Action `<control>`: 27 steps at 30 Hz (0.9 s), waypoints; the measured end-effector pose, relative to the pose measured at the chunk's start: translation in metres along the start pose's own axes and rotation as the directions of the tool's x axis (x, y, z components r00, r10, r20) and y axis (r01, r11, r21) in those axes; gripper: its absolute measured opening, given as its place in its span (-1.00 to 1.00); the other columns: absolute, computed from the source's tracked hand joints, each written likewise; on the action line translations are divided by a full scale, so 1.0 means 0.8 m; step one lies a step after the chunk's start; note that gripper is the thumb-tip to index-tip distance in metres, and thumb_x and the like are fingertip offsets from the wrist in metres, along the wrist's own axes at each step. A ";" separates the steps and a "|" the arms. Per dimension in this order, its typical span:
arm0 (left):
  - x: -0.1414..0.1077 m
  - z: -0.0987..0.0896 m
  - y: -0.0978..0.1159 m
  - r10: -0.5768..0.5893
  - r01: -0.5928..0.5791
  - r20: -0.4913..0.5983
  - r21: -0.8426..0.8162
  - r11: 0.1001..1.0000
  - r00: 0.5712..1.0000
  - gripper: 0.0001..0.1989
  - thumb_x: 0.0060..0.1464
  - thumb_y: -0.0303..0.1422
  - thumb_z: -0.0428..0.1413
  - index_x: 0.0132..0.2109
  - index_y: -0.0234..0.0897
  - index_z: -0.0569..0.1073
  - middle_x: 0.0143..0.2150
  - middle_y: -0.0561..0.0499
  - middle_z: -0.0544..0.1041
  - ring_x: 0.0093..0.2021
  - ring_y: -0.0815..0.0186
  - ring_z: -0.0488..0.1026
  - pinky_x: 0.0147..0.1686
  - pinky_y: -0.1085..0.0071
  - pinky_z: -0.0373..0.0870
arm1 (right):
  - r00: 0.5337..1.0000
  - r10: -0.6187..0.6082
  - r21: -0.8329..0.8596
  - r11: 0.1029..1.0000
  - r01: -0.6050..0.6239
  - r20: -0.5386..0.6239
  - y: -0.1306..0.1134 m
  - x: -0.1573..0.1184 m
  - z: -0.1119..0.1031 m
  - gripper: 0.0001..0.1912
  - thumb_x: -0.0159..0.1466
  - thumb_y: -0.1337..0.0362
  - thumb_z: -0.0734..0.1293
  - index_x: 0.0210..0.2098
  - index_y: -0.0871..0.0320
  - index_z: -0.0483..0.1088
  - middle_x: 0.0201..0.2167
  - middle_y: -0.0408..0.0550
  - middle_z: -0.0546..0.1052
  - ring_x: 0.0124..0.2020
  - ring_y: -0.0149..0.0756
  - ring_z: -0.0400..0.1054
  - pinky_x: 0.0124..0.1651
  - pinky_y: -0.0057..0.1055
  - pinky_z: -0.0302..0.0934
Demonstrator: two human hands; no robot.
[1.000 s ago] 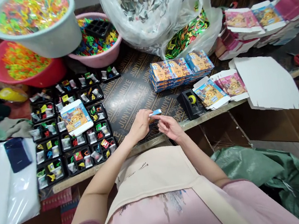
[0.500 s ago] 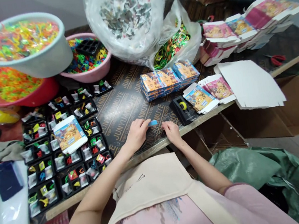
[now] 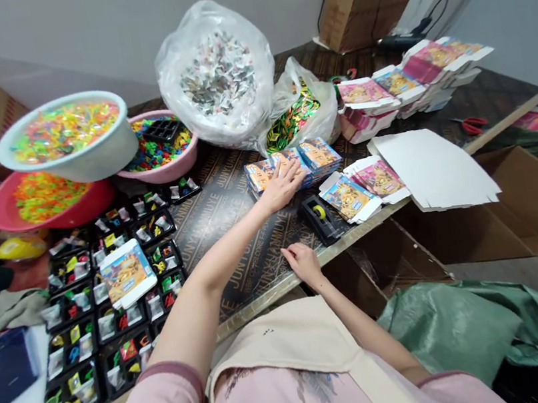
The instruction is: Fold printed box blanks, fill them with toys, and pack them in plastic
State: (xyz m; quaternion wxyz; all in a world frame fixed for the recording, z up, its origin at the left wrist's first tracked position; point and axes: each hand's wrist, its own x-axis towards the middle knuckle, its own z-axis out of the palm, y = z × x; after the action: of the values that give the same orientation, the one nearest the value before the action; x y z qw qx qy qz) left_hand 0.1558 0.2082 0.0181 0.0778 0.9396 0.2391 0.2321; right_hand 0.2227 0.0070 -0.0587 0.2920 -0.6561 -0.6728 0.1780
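My left hand reaches forward with its fingers spread over the stacked small printed boxes. It lies on the middle stack, partly covering the printed picture there. My right hand rests at the table's front edge with its fingers curled in, and nothing shows in them. Just right of it stands a black tape dispenser with a yellow core. Beside the dispenser lie flat blue and pink printed cartons.
Black trays of small toys cover the left side, with a printed carton on them. Behind are a pale basin, red basin, pink basin and plastic bag. Red scissors lie at the right.
My left hand has moved forward from the table's front to the box stacks, and its fingers have opened. The small blue piece it held no longer shows separately. My right hand stays near the edge.
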 end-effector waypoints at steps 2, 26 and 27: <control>-0.039 -0.005 0.013 -0.054 0.055 -0.036 0.038 0.998 0.998 -0.56 0.23 -0.46 0.00 0.25 -0.26 0.35 0.40 -0.28 0.24 0.45 0.06 0.10 0.40 -0.24 -0.14 | 1.000 -0.018 0.026 0.999 0.018 -0.016 0.002 -0.002 0.000 -0.52 0.43 0.05 0.14 -0.55 0.08 0.37 -0.53 0.00 0.50 -0.42 -0.21 0.39 -0.29 -0.33 0.18; -0.471 -0.205 -0.032 -0.921 0.958 -0.286 0.035 -0.286 -0.265 0.00 -0.19 -0.14 0.40 0.34 -0.28 0.16 0.18 -0.41 0.44 0.19 -0.18 0.41 0.10 0.05 0.33 | 0.996 -0.087 0.006 0.996 0.087 -0.030 0.010 -0.010 -0.002 -0.22 0.32 -0.33 0.00 -0.55 0.14 0.46 -0.57 0.05 0.49 -0.50 -0.22 0.31 -0.36 -0.32 0.12; -0.477 -0.205 -0.034 -0.914 0.963 -0.308 -0.016 -0.271 -0.262 -0.02 -0.21 -0.19 0.41 0.33 -0.29 0.19 0.17 -0.40 0.45 0.19 -0.16 0.42 0.11 0.08 0.34 | 0.996 -0.083 0.002 0.997 0.083 -0.025 0.010 -0.010 -0.002 -0.22 0.32 -0.34 -0.01 -0.55 0.14 0.45 -0.57 0.05 0.48 -0.50 -0.22 0.31 -0.36 -0.32 0.12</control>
State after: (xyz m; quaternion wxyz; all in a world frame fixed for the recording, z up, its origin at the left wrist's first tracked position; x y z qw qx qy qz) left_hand -0.2303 0.0527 0.0030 0.0929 0.3570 0.9184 0.1427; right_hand 0.2297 -0.0003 -0.0641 0.3084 -0.6293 -0.6955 0.1586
